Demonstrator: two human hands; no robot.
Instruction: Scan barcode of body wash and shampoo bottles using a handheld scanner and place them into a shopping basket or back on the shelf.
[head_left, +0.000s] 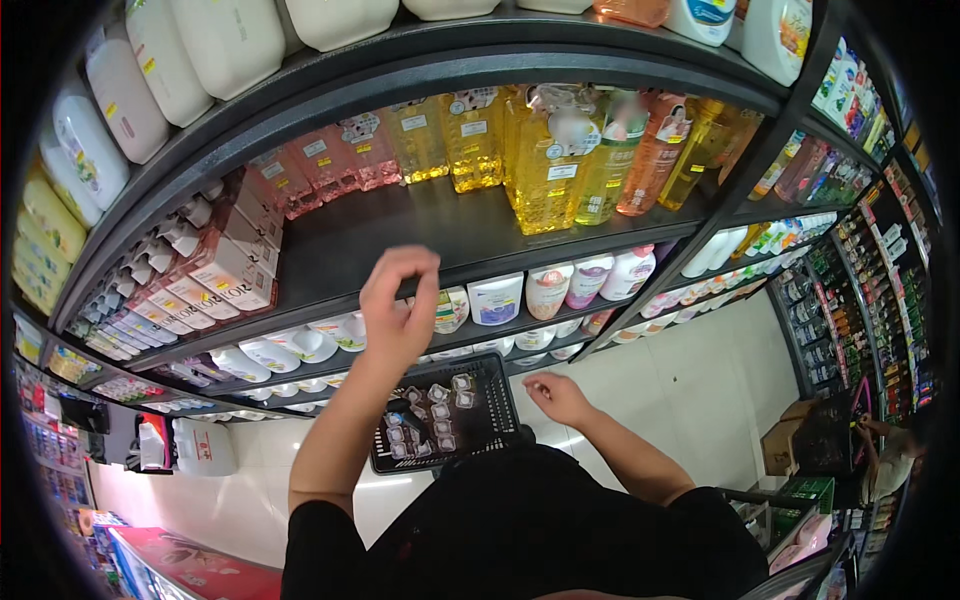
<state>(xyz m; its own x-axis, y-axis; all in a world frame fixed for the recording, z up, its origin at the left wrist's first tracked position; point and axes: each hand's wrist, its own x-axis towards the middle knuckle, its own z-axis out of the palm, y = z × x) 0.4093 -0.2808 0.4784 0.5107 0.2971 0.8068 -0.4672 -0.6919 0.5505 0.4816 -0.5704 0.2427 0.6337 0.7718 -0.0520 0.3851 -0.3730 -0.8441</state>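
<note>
My left hand (401, 300) is raised before the black shelf (360, 232), its fingers curled and nothing seen in them. Behind it on that shelf stand pink bottles (322, 165), yellow bottles (476, 142) and, towards the right, a green bottle (609, 172) and an orange bottle (654, 161). My right hand (559, 397) hangs lower, to the right of a black plastic basket (491, 397), with fingers loosely bent and no object visible in it. Small clear packs (440, 412) and a dark handled object (405, 411) lie in the basket.
Boxed pump bottles (217, 289) fill the shelf's left end. White bottles (270, 352) and tubs line the shelf below; large bottles (232, 45) stand above. A white jug (204, 446) is on the floor at left. Cardboard boxes (780, 442) and another person (889, 457) are at far right.
</note>
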